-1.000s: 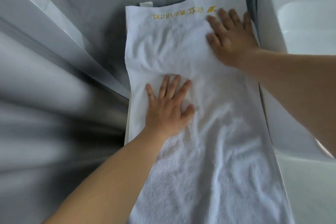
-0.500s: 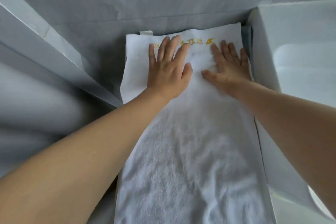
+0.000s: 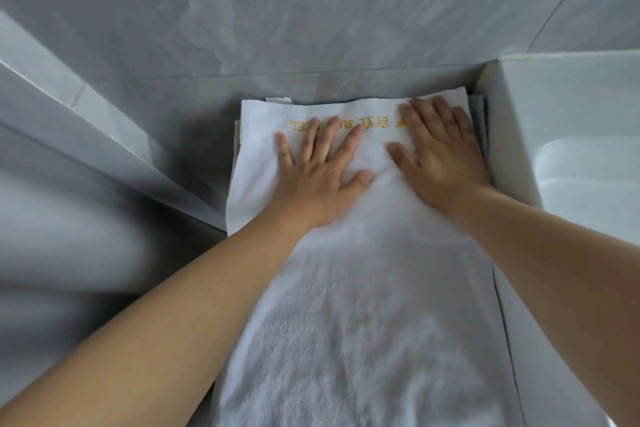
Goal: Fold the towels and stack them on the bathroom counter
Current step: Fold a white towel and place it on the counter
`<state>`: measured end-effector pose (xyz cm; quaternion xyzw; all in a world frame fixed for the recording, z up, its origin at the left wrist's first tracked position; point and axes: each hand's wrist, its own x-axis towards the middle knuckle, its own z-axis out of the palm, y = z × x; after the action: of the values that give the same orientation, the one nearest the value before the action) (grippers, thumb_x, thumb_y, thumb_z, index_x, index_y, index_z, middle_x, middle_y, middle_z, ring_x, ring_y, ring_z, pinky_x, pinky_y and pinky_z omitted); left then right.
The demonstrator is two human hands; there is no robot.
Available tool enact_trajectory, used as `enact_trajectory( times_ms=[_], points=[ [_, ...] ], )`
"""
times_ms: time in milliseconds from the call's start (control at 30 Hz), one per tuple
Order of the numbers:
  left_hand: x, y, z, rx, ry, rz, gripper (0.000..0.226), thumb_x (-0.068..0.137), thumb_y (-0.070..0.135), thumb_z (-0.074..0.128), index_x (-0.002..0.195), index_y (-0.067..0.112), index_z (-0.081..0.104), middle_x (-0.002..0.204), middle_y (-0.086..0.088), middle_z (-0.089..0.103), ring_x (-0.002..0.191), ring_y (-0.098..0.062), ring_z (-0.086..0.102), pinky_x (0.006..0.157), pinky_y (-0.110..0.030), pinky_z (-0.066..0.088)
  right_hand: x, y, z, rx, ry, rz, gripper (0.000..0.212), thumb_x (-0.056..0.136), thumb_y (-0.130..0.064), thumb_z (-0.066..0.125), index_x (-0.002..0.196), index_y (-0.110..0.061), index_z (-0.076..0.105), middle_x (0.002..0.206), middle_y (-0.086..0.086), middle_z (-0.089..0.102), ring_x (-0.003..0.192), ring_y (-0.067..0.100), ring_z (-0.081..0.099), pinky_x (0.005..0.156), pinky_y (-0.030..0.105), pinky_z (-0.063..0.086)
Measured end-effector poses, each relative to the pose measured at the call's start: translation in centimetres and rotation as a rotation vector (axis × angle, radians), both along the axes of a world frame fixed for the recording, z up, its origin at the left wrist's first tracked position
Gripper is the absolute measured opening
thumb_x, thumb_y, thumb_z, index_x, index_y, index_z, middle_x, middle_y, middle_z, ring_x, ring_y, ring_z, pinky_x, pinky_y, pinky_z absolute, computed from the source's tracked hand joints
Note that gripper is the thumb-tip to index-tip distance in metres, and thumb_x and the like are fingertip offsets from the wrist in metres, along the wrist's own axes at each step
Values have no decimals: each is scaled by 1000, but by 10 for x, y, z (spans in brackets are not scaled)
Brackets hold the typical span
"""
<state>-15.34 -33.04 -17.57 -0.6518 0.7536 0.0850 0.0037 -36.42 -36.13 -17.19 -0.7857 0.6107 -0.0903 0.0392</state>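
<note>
We can see gold embroidered lettering (image 3: 341,123) along the far edge of the white towel (image 3: 363,322), upside down to us and partly covered, so not really readable.

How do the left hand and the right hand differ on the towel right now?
The left hand lies nearer the towel's middle, its fingertips covering part of the gold lettering; the right hand lies at the towel's right edge, beside the white basin. The left hand's fingers spread wider; the right hand's lie closer together. Both rest flat, palms down, fingers straight, near the towel's far end.
</note>
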Motion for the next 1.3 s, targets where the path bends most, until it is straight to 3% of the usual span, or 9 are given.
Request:
enact_trajectory(
  times_ms=[133,267,400,500,667,900,1067,1167,1300],
  points=[
    [-17,-11,12,58,162,98,73,86,70,4,155,48,4,167,14,-6,153,-17,-15,111,-65,-21,8,4,2,-13,48,-63,63,99,-52,14,155,-22,19,162,-3,17,150,20,5,120,44,-8],
    [-8,-6,8,-56,58,1,64,97,61,13,158,41,5,168,12,-1,154,-15,-7,118,-61,-12,9,6,1,-51,88,-91,66,97,-49,14,154,-17,23,161,2,22,149,22,12,121,44,-5],
    [42,-4,7,-81,-12,7,72,92,65,1,159,38,0,169,8,-4,154,-12,-10,124,-44,-10,8,7,0,-71,77,-116,66,96,-46,17,153,-14,24,159,3,25,149,23,13,121,45,-3],
    [62,-3,6,-71,-79,34,76,91,70,-3,159,36,-6,168,5,-11,153,-13,-17,124,-39,-11,8,7,0,-88,77,-160,67,95,-45,20,152,-11,25,159,5,25,149,25,11,121,47,-1],
    [55,-8,6,-75,-66,219,81,89,75,2,159,35,-6,168,3,-16,151,-16,-24,121,-50,-18,11,9,3,-118,71,-219,70,93,-43,26,150,-2,26,157,15,25,149,30,10,121,45,5],
    [46,-16,16,-5,-57,302,74,100,62,13,160,24,-6,168,-3,-15,152,-21,-23,120,-53,-17,11,9,1,-141,63,-212,69,92,-40,27,148,1,30,154,18,30,148,32,15,121,46,7],
    [5,11,19,-189,20,-7,69,94,60,19,159,36,16,168,1,11,155,-26,3,121,-58,-6,9,7,-2,-157,67,-208,68,91,-40,26,147,-2,32,153,16,32,147,32,17,121,47,9],
    [-2,20,6,-116,-8,24,73,90,67,12,158,42,11,169,6,5,155,-25,0,120,-59,-5,10,8,-1,-144,81,-185,66,94,-40,25,149,-6,31,155,16,29,148,32,15,121,48,7],
    [-1,20,-2,-187,-48,9,71,95,63,20,159,33,20,168,-1,17,155,-30,11,120,-63,2,11,8,4,-83,143,-152,67,95,-38,20,152,-3,24,159,18,21,149,33,8,121,49,-1]
  ],
)
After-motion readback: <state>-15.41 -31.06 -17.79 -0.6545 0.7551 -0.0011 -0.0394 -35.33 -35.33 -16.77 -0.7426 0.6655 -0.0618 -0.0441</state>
